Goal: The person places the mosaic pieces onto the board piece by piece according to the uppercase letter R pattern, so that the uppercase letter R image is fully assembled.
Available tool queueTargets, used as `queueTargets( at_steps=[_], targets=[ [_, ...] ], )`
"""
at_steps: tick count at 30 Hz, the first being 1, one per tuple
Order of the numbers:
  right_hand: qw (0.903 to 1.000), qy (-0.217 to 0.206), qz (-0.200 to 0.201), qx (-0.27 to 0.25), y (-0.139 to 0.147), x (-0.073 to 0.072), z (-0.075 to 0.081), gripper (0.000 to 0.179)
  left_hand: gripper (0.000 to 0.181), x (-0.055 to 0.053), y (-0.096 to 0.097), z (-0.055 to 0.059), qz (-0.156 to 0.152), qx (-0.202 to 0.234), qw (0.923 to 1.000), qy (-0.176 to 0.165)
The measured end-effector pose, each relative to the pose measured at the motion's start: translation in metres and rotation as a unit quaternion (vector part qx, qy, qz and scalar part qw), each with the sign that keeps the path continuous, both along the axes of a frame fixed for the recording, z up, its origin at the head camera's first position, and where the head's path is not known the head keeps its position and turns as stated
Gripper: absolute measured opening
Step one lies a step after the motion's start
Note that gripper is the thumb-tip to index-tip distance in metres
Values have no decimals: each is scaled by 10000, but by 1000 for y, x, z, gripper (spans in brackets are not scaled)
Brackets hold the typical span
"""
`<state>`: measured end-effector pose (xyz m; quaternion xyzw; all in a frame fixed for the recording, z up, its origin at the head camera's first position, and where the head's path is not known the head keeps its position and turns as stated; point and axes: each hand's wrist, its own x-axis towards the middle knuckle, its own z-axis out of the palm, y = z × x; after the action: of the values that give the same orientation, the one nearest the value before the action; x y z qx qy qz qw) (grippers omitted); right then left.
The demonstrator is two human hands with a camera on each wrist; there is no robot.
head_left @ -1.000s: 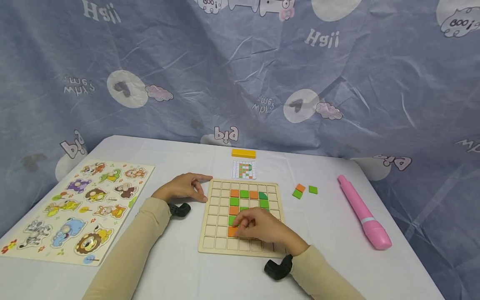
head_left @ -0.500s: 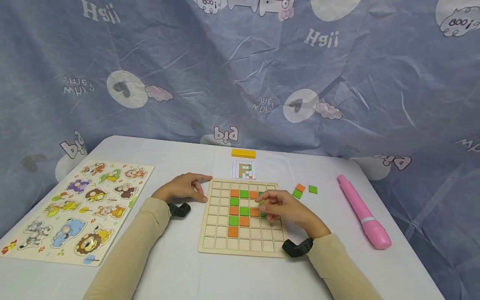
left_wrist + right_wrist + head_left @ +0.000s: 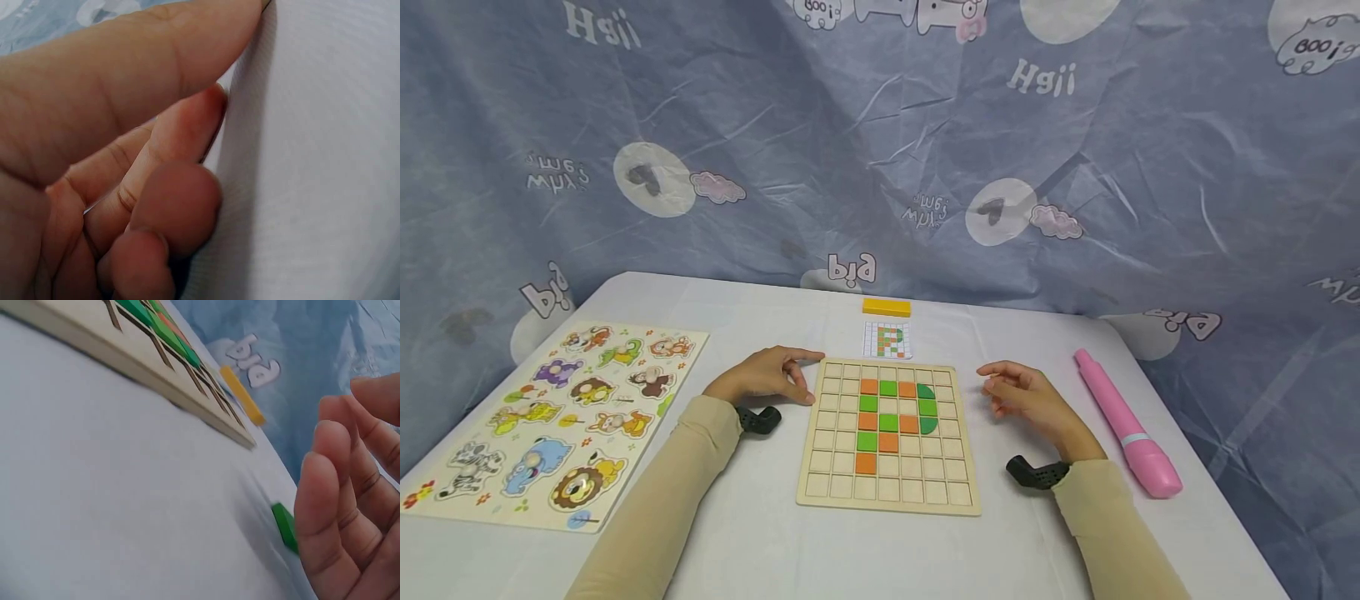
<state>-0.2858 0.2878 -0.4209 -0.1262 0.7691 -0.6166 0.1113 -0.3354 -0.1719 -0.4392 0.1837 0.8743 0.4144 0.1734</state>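
A wooden grid board point(image 3: 831, 483) lies mid-table, with orange tiles point(image 3: 866, 463), green tiles point(image 3: 867, 442) and dark green rounded tiles point(image 3: 928, 426) set in its squares in a P-like shape. My left hand point(image 3: 765, 373) touches its upper left edge with index finger and thumb, the finger stretched out. Right of the board, my right hand point(image 3: 1026, 400) hovers with relaxed fingers, nothing seen between them. It hides the loose tiles in the head view; one green tile point(image 3: 285, 527) shows beside its fingers in the right wrist view.
Behind the board lie a pattern card point(image 3: 888, 340) and a yellow block point(image 3: 886, 308). An animal puzzle board point(image 3: 497, 483) occupies the left side. A pink microphone-shaped object point(image 3: 1120, 408) lies at the right. A printed cloth point(image 3: 880, 167) hangs behind the table.
My right hand has moved from the board's lower middle, up and rightward off it, to above the loose tiles. A lower rounded dark green tile is now uncovered. My left hand stays put.
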Motion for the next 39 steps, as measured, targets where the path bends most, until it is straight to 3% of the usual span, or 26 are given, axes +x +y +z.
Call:
queueTargets(
  at_steps=[8,17,23,31,39],
  targets=[
    [9975,-278,-486,-425,28,-1,-6,20,91,0,0,-1,-1,-6,10000,8],
    [9929,-438,-1035,-397,28,-2,-8,23,90,0,0,-1,21,-102,9999,80],
    [9918,28,-1207,410,23,-7,-15,35,90,-1,0,-1,35,-125,9999,71],
    [9838,631,-1024,1328,18,-8,-20,37,90,-1,0,0,5,-175,9998,120],
    [9635,993,-969,2290,11,-7,-21,41,90,-1,-1,-1,-29,-164,9998,119]
  ],
)
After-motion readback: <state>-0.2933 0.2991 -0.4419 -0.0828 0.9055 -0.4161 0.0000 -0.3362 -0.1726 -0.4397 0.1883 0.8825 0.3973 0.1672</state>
